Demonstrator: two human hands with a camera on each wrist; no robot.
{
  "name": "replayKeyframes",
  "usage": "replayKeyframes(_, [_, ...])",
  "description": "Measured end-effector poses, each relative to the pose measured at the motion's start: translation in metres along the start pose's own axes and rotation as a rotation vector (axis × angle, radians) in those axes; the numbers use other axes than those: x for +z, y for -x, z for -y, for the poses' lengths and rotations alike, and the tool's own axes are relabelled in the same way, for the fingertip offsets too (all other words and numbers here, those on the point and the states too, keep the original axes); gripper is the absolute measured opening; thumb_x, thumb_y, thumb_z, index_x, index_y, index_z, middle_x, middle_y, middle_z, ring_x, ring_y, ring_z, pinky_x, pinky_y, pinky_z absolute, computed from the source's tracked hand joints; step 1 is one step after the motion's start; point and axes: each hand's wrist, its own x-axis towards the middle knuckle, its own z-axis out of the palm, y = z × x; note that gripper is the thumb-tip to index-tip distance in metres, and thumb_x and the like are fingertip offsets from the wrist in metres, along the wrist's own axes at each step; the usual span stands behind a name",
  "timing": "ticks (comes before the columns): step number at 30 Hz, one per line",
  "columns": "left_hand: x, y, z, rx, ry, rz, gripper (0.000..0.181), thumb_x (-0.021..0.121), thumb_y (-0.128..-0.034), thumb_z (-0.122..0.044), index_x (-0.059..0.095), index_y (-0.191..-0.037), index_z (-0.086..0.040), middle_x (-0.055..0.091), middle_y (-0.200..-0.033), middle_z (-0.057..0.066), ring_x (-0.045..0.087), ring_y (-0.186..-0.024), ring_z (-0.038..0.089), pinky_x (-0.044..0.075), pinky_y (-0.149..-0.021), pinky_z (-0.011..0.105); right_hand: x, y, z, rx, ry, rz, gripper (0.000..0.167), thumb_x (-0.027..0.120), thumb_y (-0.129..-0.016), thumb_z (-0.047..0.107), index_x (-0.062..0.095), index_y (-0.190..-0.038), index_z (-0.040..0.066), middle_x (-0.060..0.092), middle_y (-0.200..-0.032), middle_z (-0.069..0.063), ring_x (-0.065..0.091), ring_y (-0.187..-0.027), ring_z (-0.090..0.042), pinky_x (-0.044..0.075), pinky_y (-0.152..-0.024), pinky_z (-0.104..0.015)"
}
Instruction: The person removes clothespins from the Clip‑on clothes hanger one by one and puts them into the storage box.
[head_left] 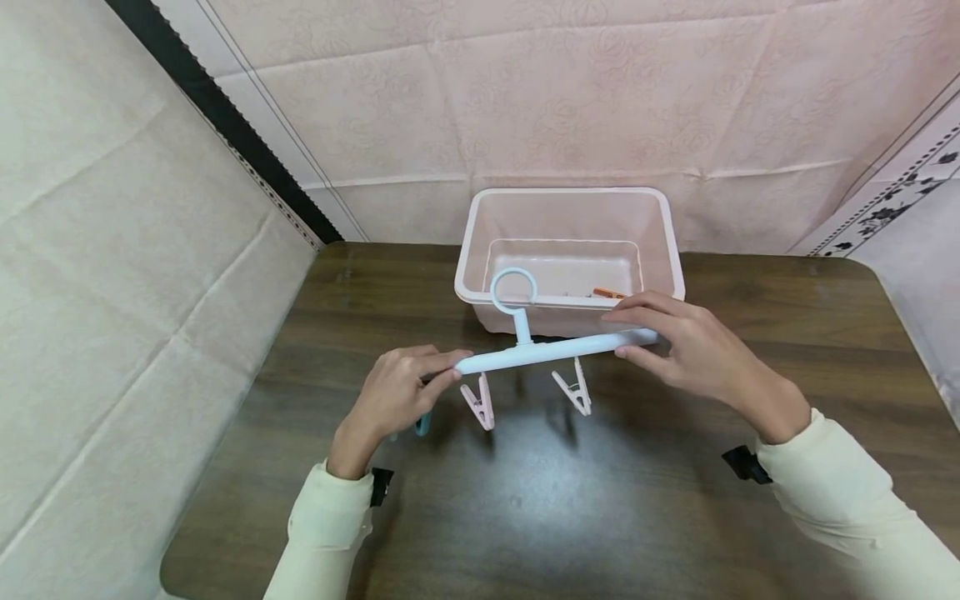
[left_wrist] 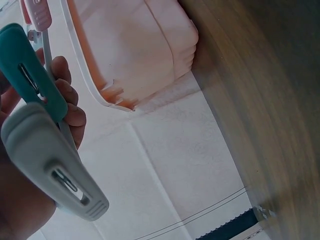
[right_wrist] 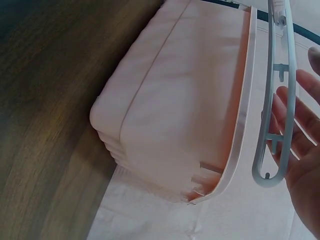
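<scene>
A light blue clip hanger (head_left: 558,350) with a ring hook (head_left: 513,290) is held up over the table, its right end slightly higher. My left hand (head_left: 397,387) pinches its left end between thumb and fingers. At the right end my right hand (head_left: 693,346) lies with fingers extended beside the frame, not curled round it. A pink clip (head_left: 480,402) and a white clip (head_left: 574,390) hang from the bar. In the left wrist view, a teal clip (left_wrist: 32,75) and a grey clip (left_wrist: 52,160) hang near my left hand.
Behind the hanger a pale pink plastic basin (head_left: 570,193) stands at the table's back edge. An orange clip (head_left: 607,293) lies inside it. The dark wooden table (head_left: 540,517) spreads in front, and patterned cloth (head_left: 570,92) covers the wall behind.
</scene>
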Motion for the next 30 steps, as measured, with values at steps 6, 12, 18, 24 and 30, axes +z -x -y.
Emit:
replayKeyframes(6, [0.0, -0.001, 0.0, 0.007, 0.001, -0.009, 0.029, 0.076, -0.0893, -0.011, 0.076, -0.118, -0.01, 0.063, -0.073, -0.003, 0.036, -0.051, 0.004, 0.033, -0.045, 0.025, 0.004, 0.0, 0.007, -0.044, -0.012, -0.088, 0.039, 0.062, -0.099, 0.043, 0.073, -0.118, 0.011, 0.066, -0.116, -0.001, 0.063, -0.103, -0.017, 0.039, -0.092, -0.016])
replayKeyframes(12, [0.0, -0.002, 0.0, 0.011, -0.005, -0.01, 0.028, 0.076, -0.0893, -0.01, 0.076, -0.118, -0.01, 0.065, -0.075, -0.002, 0.036, -0.051, 0.003, 0.034, -0.045, 0.025, 0.012, -0.002, 0.019, -0.11, 0.002, -0.156, 0.042, 0.057, -0.101, 0.044, 0.074, -0.112, 0.007, 0.067, -0.112, -0.004, 0.064, -0.102, -0.023, 0.038, -0.096, -0.018])
replayKeyframes(18, [0.0, -0.002, 0.0, 0.006, -0.002, -0.012, 0.028, 0.076, -0.0894, -0.009, 0.076, -0.117, -0.009, 0.065, -0.075, -0.002, 0.036, -0.051, 0.003, 0.034, -0.045, 0.025, 0.017, -0.002, 0.031, -0.145, -0.001, -0.199, 0.037, 0.06, -0.101, 0.039, 0.075, -0.107, 0.006, 0.068, -0.108, -0.006, 0.062, -0.103, -0.029, 0.037, -0.1, -0.023])
replayKeyframes(24, [-0.001, -0.002, 0.0, -0.004, 0.002, -0.01, 0.027, 0.075, -0.0901, -0.009, 0.076, -0.117, -0.01, 0.064, -0.074, -0.002, 0.036, -0.051, 0.003, 0.034, -0.044, 0.025, 0.022, -0.001, 0.037, -0.175, -0.023, -0.208, 0.032, 0.062, -0.101, 0.034, 0.075, -0.106, 0.005, 0.068, -0.107, -0.007, 0.062, -0.099, -0.026, 0.039, -0.097, -0.025])
replayKeyframes(30, [-0.001, -0.003, 0.0, -0.021, 0.004, -0.009, 0.027, 0.075, -0.0901, -0.01, 0.076, -0.117, -0.01, 0.063, -0.074, -0.003, 0.036, -0.051, 0.004, 0.034, -0.045, 0.026, 0.03, 0.004, 0.041, -0.174, -0.037, -0.214, 0.032, 0.061, -0.101, 0.034, 0.076, -0.105, 0.005, 0.069, -0.105, -0.006, 0.063, -0.096, -0.024, 0.04, -0.095, -0.025])
